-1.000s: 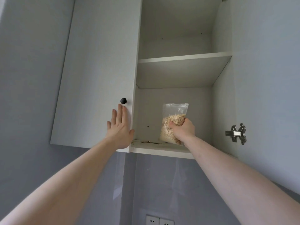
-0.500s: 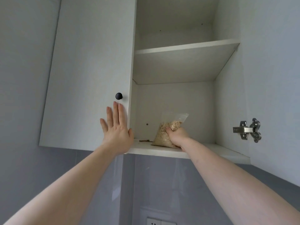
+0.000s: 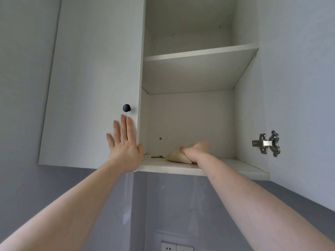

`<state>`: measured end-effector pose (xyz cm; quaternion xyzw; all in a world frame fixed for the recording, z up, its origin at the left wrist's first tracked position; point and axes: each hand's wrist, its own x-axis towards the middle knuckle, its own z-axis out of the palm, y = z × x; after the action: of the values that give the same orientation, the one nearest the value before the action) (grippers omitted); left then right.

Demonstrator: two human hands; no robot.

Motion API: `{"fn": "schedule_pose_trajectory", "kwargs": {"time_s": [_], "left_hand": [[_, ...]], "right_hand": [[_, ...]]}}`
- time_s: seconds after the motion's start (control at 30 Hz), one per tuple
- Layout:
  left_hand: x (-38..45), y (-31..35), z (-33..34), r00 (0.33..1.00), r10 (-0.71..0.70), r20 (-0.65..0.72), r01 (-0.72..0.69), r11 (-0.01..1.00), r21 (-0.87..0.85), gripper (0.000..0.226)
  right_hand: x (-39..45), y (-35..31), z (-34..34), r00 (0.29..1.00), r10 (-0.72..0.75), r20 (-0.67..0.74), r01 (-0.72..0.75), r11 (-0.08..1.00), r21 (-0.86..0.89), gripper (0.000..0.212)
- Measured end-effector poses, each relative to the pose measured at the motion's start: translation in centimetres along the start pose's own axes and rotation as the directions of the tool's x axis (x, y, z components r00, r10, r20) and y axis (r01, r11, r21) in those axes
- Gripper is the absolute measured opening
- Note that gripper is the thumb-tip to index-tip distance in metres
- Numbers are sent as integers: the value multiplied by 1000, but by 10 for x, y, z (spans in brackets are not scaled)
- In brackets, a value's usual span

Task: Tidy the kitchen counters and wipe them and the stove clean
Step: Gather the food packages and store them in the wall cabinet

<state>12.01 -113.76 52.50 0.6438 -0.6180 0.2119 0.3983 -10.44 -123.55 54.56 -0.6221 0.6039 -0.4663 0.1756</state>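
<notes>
A clear plastic bag of oats (image 3: 176,156) lies flattened on the bottom shelf (image 3: 235,168) of the open wall cupboard. My right hand (image 3: 194,151) is on top of the bag, its fingers curled round it, and hides most of it. My left hand (image 3: 124,144) rests flat with straight fingers on the shut left cupboard door (image 3: 94,78), just below its black knob (image 3: 126,107).
A small brass key-like object (image 3: 157,156) lies on the bottom shelf left of the bag. The upper shelf (image 3: 199,53) holds nothing visible. The open right door carries a metal hinge (image 3: 268,143). Wall sockets (image 3: 176,248) sit low on the grey backsplash.
My right hand has lowered the bag from upright to lying down on the bottom shelf. The view has tilted slightly; my left hand stays flat on the door.
</notes>
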Motion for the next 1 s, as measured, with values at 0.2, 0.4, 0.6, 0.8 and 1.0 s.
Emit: {"fn": "schedule_pose_trajectory", "kwargs": {"time_s": [0.2, 0.4, 0.6, 0.8, 1.0], "left_hand": [[0, 1, -1, 1000, -15, 13, 15, 1000, 2, 89], [0, 3, -5, 998, -46, 38, 46, 999, 0, 90], [-2, 12, -16, 990, -96, 100, 96, 995, 9, 89], [-40, 3, -34, 990, 17, 137, -5, 996, -88, 73], [-145, -6, -34, 986, 99, 137, -67, 973, -221, 74]], "right_hand": [[-7, -2, -5, 999, 22, -26, -23, 999, -38, 90], [-29, -2, -20, 987, -61, 148, 79, 990, -118, 58], [-59, -1, -17, 972, -171, 159, 214, 924, -316, 64], [-110, 11, -15, 904, -427, -16, 423, 900, -107, 49], [-193, 63, -10, 681, -710, -178, 732, 668, 137, 36]]}}
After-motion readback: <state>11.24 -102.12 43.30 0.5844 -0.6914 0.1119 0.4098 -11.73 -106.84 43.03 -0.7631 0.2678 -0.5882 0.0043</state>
